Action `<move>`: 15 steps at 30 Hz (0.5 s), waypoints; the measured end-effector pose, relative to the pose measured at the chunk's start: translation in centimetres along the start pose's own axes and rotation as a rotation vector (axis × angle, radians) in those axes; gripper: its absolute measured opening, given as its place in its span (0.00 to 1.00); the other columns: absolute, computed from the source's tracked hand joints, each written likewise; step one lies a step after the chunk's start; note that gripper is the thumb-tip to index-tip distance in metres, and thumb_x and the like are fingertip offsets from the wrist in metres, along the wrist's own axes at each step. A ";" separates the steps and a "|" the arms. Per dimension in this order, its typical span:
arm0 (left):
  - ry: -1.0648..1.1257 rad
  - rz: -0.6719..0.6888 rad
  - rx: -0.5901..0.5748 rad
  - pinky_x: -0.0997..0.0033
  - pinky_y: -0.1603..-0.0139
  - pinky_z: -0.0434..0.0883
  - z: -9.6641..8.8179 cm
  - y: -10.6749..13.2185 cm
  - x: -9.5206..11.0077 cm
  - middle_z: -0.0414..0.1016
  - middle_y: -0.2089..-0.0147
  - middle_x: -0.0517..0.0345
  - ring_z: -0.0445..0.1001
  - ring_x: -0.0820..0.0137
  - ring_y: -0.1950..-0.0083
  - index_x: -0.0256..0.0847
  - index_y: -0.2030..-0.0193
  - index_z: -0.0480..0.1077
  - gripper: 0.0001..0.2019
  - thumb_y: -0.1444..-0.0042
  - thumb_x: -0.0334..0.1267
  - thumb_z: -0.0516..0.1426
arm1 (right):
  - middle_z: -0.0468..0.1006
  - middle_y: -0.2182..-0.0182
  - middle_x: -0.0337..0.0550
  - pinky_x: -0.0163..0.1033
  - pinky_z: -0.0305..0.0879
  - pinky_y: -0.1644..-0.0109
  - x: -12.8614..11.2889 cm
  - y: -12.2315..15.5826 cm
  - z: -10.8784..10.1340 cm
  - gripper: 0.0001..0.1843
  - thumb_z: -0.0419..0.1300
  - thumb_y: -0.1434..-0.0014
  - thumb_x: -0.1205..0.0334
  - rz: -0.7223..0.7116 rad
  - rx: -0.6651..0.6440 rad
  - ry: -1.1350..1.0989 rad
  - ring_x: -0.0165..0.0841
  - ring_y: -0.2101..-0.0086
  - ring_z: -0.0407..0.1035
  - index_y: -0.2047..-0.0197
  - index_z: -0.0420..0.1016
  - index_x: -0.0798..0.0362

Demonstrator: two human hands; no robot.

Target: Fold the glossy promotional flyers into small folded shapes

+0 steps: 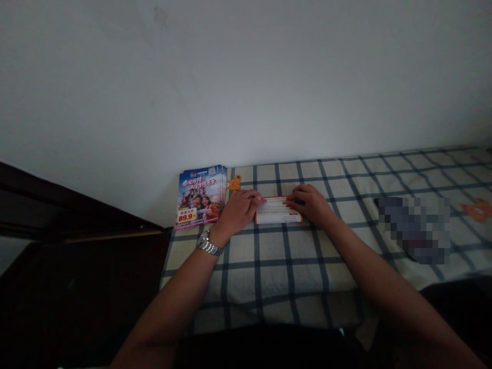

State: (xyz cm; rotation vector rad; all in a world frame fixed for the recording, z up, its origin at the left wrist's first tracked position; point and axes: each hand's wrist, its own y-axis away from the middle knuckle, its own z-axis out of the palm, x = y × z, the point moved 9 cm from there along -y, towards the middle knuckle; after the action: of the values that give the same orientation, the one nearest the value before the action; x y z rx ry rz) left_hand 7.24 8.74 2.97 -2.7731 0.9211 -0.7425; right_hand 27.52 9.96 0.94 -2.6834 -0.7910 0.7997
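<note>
We have the fingers of our left hand (239,209) bunched on the left end of a folded leaflet (274,211) and those of our right hand (310,204) on its right end; whether they pinch it or only press, we cannot tell. The leaflet lies on the checked cloth (274,266). Just beside our left hand we see a flyer stack (200,195); above our left wrist, a watch (209,243). Well right lies a pixelated object (413,230). Behind rises a pale wall (246,82).
</note>
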 end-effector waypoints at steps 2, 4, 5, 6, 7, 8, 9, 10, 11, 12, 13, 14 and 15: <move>-0.066 0.018 -0.011 0.53 0.39 0.66 0.0 0.2 0.8 0.78 0.48 0.53 0.73 0.60 0.46 0.42 0.49 0.77 0.24 0.23 0.45 0.41 | 0.79 0.59 0.48 0.49 0.69 0.52 0.0 0.0 0.0 0.07 0.65 0.34 0.56 -0.001 0.000 0.000 0.43 0.58 0.71 0.59 0.83 0.49; -0.144 0.038 -0.021 0.50 0.37 0.64 0.2 0.4 1.6 0.78 0.50 0.53 0.73 0.59 0.48 0.42 0.49 0.78 0.22 0.23 0.46 0.43 | 0.79 0.59 0.48 0.49 0.69 0.52 0.0 0.0 0.0 0.07 0.66 0.34 0.57 -0.002 0.005 0.005 0.44 0.58 0.71 0.59 0.83 0.49; -0.166 0.042 -0.029 0.49 0.35 0.62 0.3 0.5 1.9 0.78 0.49 0.53 0.73 0.58 0.47 0.44 0.46 0.77 0.21 0.24 0.46 0.44 | 0.79 0.59 0.48 0.49 0.69 0.52 0.0 0.0 0.0 0.07 0.66 0.34 0.57 -0.004 0.007 0.009 0.44 0.58 0.71 0.59 0.83 0.49; -0.185 0.046 -0.027 0.47 0.34 0.61 0.4 0.5 2.2 0.78 0.49 0.52 0.72 0.58 0.46 0.45 0.45 0.77 0.20 0.24 0.47 0.45 | 0.79 0.59 0.48 0.50 0.69 0.52 0.0 0.0 0.0 0.07 0.66 0.34 0.57 -0.006 0.007 0.012 0.43 0.58 0.71 0.58 0.83 0.49; -0.201 0.045 -0.029 0.46 0.34 0.61 0.5 0.6 2.4 0.77 0.49 0.52 0.72 0.57 0.46 0.46 0.45 0.77 0.20 0.24 0.47 0.46 | 0.79 0.59 0.48 0.50 0.69 0.52 0.0 0.0 0.0 0.07 0.66 0.34 0.56 -0.007 0.009 0.016 0.43 0.58 0.71 0.58 0.83 0.49; -0.211 0.046 -0.036 0.46 0.34 0.62 0.7 0.7 2.5 0.77 0.49 0.52 0.72 0.57 0.46 0.46 0.45 0.77 0.19 0.25 0.47 0.47 | 0.79 0.59 0.48 0.50 0.69 0.52 0.0 0.0 0.0 0.07 0.65 0.34 0.56 -0.010 0.011 0.019 0.43 0.58 0.71 0.58 0.83 0.48; -0.215 0.046 -0.038 0.47 0.35 0.63 0.8 0.8 2.6 0.77 0.49 0.52 0.72 0.57 0.45 0.46 0.45 0.77 0.19 0.25 0.48 0.47 | 0.79 0.58 0.48 0.50 0.69 0.52 0.0 0.0 0.0 0.08 0.65 0.34 0.56 -0.013 0.013 0.021 0.43 0.58 0.71 0.57 0.84 0.48; -0.212 0.046 -0.039 0.48 0.35 0.64 0.9 0.9 2.6 0.76 0.48 0.51 0.72 0.57 0.45 0.46 0.45 0.77 0.19 0.25 0.48 0.47 | 0.79 0.58 0.48 0.50 0.69 0.52 0.0 0.0 0.0 0.08 0.65 0.33 0.55 -0.016 0.015 0.022 0.43 0.58 0.71 0.57 0.84 0.48; -0.199 0.049 -0.039 0.49 0.36 0.65 0.9 0.9 2.7 0.76 0.46 0.51 0.72 0.57 0.43 0.45 0.44 0.76 0.18 0.25 0.48 0.48 | 0.79 0.59 0.48 0.50 0.70 0.52 0.1 0.0 0.1 0.08 0.65 0.33 0.55 -0.018 0.017 0.022 0.43 0.58 0.71 0.57 0.84 0.48; -0.179 0.053 -0.038 0.50 0.36 0.66 1.0 1.0 2.8 0.75 0.44 0.50 0.72 0.57 0.42 0.45 0.43 0.76 0.18 0.25 0.47 0.48 | 0.79 0.59 0.48 0.50 0.70 0.53 0.1 0.1 0.1 0.09 0.64 0.33 0.55 -0.020 0.017 0.021 0.43 0.58 0.71 0.57 0.84 0.48; -0.154 0.061 -0.041 0.51 0.35 0.67 1.0 1.1 2.9 0.74 0.42 0.50 0.71 0.57 0.40 0.44 0.42 0.75 0.18 0.25 0.46 0.48 | 0.79 0.59 0.48 0.51 0.70 0.52 0.1 0.1 0.1 0.09 0.63 0.33 0.55 -0.020 0.018 0.021 0.43 0.58 0.72 0.57 0.84 0.48; -0.129 0.070 -0.045 0.52 0.35 0.67 1.1 1.1 3.0 0.74 0.40 0.50 0.71 0.58 0.39 0.43 0.42 0.75 0.18 0.25 0.45 0.48 | 0.79 0.59 0.48 0.51 0.71 0.52 0.1 0.1 0.1 0.09 0.63 0.32 0.55 -0.019 0.020 0.022 0.44 0.58 0.72 0.57 0.85 0.47; -0.107 0.080 -0.052 0.53 0.34 0.68 1.2 1.2 3.1 0.73 0.39 0.50 0.70 0.59 0.39 0.43 0.41 0.74 0.17 0.25 0.44 0.48 | 0.79 0.59 0.48 0.51 0.71 0.52 0.1 0.1 0.1 0.10 0.62 0.32 0.55 -0.015 0.025 0.022 0.44 0.58 0.72 0.57 0.85 0.47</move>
State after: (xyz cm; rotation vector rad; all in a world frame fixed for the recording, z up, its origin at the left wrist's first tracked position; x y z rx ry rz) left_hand 9.33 5.95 2.91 -2.7705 1.0378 -0.5593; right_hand 27.55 9.91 0.82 -2.6564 -0.7904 0.7700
